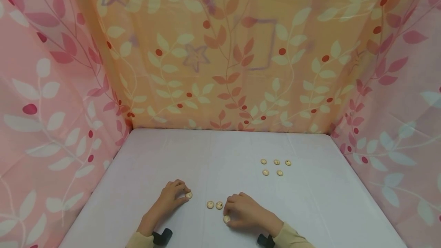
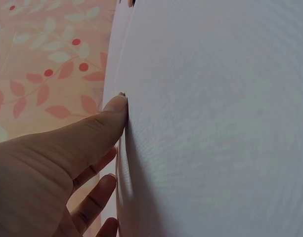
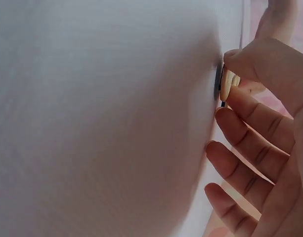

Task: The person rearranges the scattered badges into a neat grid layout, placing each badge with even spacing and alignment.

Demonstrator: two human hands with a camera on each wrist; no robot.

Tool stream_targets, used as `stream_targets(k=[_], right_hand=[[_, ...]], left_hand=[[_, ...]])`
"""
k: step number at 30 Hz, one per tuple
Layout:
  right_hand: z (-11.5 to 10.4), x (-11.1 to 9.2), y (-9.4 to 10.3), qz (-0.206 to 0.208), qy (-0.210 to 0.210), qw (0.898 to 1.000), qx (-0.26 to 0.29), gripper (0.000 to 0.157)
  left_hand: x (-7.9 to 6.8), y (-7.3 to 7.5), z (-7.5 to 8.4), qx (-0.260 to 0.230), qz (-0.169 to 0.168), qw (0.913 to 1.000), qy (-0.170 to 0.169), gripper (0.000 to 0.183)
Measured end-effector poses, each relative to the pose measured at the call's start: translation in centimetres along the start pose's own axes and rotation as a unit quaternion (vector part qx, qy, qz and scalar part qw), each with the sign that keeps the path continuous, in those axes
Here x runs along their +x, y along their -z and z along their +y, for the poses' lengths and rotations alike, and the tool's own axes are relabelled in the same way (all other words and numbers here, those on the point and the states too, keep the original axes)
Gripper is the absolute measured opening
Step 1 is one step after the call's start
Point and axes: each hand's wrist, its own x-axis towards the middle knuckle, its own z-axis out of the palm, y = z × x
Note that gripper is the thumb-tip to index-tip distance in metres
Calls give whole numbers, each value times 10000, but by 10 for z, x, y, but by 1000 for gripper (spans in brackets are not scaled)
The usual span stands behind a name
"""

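Small round beige discs with dark markings lie on the white-covered table. My left hand (image 1: 169,197) has thumb and fingertips at the edges of one disc (image 1: 188,194), pinching it at the tabletop. In the left wrist view the thumb of the left hand (image 2: 57,163) hides that disc. To the right, my right hand (image 1: 246,211) pinches another disc (image 1: 226,219) between thumb and index finger. The right wrist view shows this pale disc (image 3: 226,84) tilted on edge near the cloth, other fingers of the right hand (image 3: 262,133) spread below. Two discs (image 1: 210,204) lie between the hands.
Several more discs (image 1: 276,162) lie in two loose rows at the right rear of the table (image 1: 193,152). Patterned curtains (image 1: 220,87) stand at the back and both sides. Black wrist mounts (image 1: 162,236) sit beneath the wrists.
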Motion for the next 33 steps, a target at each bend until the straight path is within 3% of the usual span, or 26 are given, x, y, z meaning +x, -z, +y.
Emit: stream_targets(k=[8,18,33], right_hand=[[6,-3,4,35,-58,9995,316,12],[14,-9,9,-137,-498,9972,543,9],[37,-29,15,94,-885,9957,248,10]], left_hand=[[0,0,0,-38,27,10000,20,18],[0,0,1,-55,-14,10000,58,18],[-1,0,0,-72,-1,10000,-2,18]])
